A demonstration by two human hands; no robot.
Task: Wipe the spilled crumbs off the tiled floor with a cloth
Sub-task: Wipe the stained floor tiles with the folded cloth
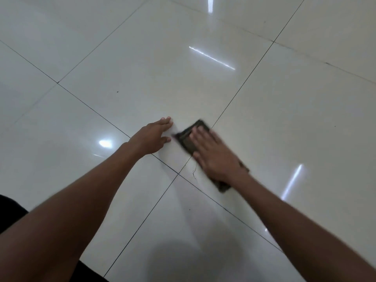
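Note:
A dark, folded cloth [188, 140] lies flat on the glossy white tiled floor [154, 64], just right of where the grout lines cross. My right hand [215, 157] presses on it with straight, spread fingers; the hand is blurred. My left hand [152, 137] rests flat on the tile just left of the cloth, fingers straight and pointing away from me. A few tiny dark specks [117, 91] dot the tiles; I cannot tell crumbs from marks.
Dark grout lines [89, 106] divide the large tiles. A thin crack [194, 174] runs near my right wrist. Ceiling lights reflect as bright streaks [211, 58]. Dark clothing [10, 210] shows at the lower left edge.

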